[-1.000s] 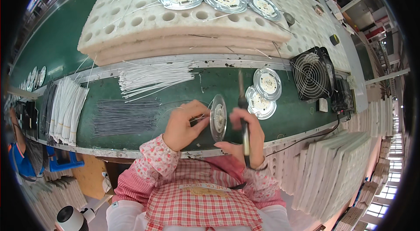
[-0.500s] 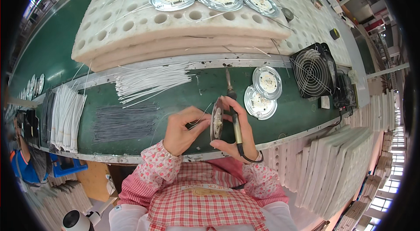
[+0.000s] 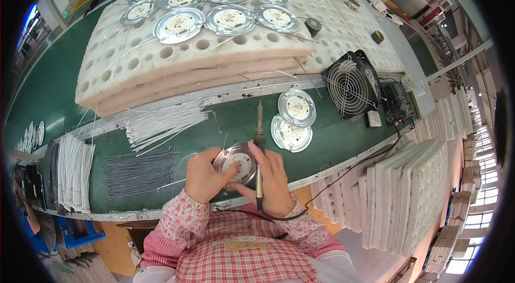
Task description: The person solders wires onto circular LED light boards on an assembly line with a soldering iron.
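A round silver LED lamp plate (image 3: 245,161) is held between my two hands, its board face turned up toward me. My left hand (image 3: 203,177) grips its left side, thumb lying over the face. A thin wire sticks out beside that hand. My right hand (image 3: 272,184) supports the plate's right side and also holds a soldering iron (image 3: 259,141), its metal tip pointing away from me. Past the right hand, two more lamp plates (image 3: 297,108) lie overlapping on the green bench. White wires (image 3: 163,125) and dark grey wires (image 3: 140,173) are spread to the left.
A thick white foam block (image 3: 177,60) with holes carries several lamp plates (image 3: 230,19) at the back. A black fan (image 3: 351,87) stands at the right. Bundled white wires (image 3: 76,173) lie far left. The iron's cord (image 3: 343,176) runs right. Foam sheets (image 3: 402,197) stand below the bench edge.
The lamp plate has turned from edge-on to face-up, and my left thumb now lies over it. The view has shifted, showing more of the back of the bench.
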Available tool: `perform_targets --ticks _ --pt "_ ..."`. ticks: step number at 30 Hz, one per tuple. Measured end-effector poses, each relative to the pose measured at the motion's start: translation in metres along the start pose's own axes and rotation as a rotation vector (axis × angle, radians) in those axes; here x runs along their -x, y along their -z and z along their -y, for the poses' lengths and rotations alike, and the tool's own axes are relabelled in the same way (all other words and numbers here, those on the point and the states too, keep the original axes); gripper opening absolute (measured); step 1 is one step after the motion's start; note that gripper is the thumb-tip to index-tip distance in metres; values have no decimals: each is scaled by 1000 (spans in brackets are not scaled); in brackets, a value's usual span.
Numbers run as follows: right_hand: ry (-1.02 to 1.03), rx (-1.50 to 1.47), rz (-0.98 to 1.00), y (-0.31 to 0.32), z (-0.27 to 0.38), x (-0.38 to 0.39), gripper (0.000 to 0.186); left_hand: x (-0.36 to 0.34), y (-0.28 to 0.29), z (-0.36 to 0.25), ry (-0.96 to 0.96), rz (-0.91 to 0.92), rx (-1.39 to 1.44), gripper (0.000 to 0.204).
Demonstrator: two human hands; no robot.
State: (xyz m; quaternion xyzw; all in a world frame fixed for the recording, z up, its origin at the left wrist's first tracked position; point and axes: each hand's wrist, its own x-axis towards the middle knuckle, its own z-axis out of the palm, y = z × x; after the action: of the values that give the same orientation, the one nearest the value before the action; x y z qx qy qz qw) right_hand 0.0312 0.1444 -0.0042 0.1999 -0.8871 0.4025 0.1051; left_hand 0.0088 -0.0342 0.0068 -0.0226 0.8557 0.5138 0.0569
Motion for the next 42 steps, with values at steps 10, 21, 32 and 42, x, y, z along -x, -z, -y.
perform_targets --ticks 10,21,32,42 --pt "-33 277 51 -8 -10 -2 86 -5 6 19 -409 -43 -168 6" --pt "79 -248 94 45 -22 -10 18 -8 16 38 -428 109 -57 8" --pt "4 -254 142 44 -21 -12 19 -9 12 36 -416 83 -63 6" --pt "-33 158 -50 -4 -22 -1 68 -23 -2 24 -641 131 -551 14"
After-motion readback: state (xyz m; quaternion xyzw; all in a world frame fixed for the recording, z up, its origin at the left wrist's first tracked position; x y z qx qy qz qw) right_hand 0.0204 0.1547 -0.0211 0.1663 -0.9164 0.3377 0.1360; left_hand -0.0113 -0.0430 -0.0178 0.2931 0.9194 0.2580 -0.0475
